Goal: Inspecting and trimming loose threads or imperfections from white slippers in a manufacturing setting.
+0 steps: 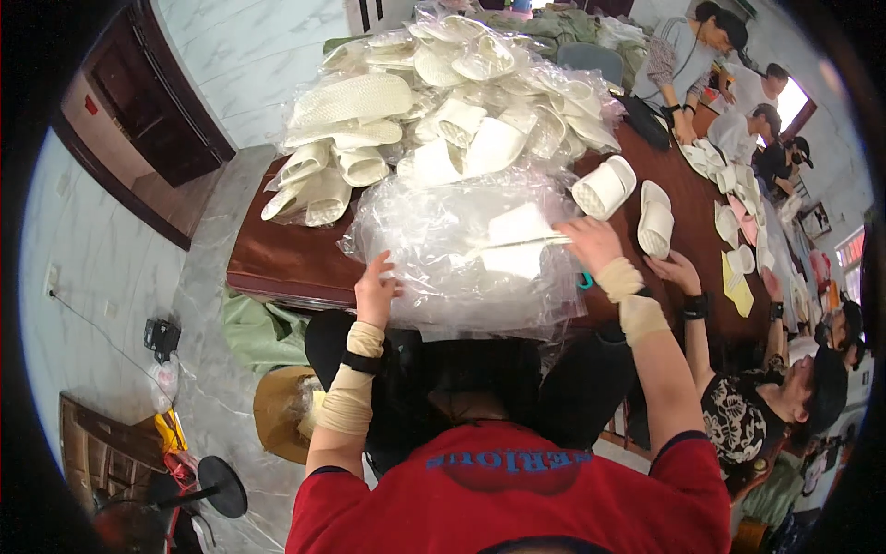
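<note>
A stack of clear plastic bags lies on the table in front of me, shiny with glare. My left hand is at the left edge of the bags, fingers apart and holding nothing that I can see. Over the right part of the stack, my right hand pinches the end of a thin white strip that points left. Bright white patches lie around the strip; glare hides whether they are sheets. Just beyond my right hand stands a white slipper. Beige wraps cover both my wrists.
Bagged white slippers form a big heap behind the bags. To the right, a co-worker's hand touches another white slipper on the brown table. More people and slippers line the table's far right. A cardboard box stands on the floor.
</note>
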{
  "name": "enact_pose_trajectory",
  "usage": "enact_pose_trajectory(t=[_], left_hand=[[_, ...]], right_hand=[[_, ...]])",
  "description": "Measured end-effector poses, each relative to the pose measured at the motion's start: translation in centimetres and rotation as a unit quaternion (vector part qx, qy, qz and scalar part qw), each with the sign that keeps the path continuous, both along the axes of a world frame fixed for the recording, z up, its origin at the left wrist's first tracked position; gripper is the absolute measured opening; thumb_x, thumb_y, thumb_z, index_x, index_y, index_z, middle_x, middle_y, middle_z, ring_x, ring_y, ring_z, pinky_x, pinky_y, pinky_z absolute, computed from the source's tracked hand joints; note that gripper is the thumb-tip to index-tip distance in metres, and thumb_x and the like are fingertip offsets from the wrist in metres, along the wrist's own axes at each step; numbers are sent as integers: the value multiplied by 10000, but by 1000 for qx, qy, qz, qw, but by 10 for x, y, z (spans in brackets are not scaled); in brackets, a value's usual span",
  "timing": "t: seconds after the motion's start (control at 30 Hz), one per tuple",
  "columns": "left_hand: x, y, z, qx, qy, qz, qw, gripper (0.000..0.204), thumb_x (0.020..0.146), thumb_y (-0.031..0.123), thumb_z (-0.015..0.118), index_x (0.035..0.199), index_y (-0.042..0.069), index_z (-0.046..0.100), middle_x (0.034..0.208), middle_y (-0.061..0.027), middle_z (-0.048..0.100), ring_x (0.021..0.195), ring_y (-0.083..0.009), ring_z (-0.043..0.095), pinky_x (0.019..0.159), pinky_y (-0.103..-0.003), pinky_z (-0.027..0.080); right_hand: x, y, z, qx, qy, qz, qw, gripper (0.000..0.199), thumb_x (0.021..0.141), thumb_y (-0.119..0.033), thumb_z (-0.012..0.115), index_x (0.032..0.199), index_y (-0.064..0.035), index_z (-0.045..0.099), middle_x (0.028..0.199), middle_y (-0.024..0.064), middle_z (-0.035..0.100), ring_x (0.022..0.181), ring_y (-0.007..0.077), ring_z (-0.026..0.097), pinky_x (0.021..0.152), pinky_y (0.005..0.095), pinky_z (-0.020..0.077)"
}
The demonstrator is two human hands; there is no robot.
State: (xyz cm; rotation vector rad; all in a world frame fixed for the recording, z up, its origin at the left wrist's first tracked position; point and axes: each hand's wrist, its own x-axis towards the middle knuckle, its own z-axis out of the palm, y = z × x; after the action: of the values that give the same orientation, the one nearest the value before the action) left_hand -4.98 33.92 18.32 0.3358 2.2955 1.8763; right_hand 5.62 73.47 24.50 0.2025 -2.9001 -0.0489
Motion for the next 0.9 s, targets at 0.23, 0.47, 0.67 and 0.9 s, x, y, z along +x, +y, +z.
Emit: enact_pose_trajectory(t=[0.23,0.47,0.67,0.9], left_hand=[[-37,39,-12,-84,357,-43,929,427,914,76,549,1335,149,535,1365,-151,507,1317,-338,419,1074,-502,355],[-54,40,-68,-456,306,-21,836,606,920,431,530,1473,251,358,1599,-83,157,1470,-276,165,1125,-621,157],[-50,49,-74,-437,333,26,835,597,912,397,551,1465,252,379,1586,-95,192,1463,-271,181,1123,-631,147],[-61,45,-101,-347,234,-21,908,616,891,358,557,1442,125,409,1563,-117,248,1457,-270,198,1135,-613,133]], right_hand=[[1,-12,-62,9,43,-22,999,378,861,-99,499,1215,-207,575,1068,46,604,1047,253,568,878,427,441],[33,37,-17,80,4,-209,975,342,875,-202,558,1215,-200,535,941,81,632,910,284,631,731,452,501],[61,2,37,-279,188,-244,910,452,887,-293,642,1221,-34,478,1016,256,648,901,406,645,762,452,500],[21,-170,-2,-461,45,33,886,519,888,-337,653,1280,-38,488,1028,210,658,914,355,664,816,411,517]])
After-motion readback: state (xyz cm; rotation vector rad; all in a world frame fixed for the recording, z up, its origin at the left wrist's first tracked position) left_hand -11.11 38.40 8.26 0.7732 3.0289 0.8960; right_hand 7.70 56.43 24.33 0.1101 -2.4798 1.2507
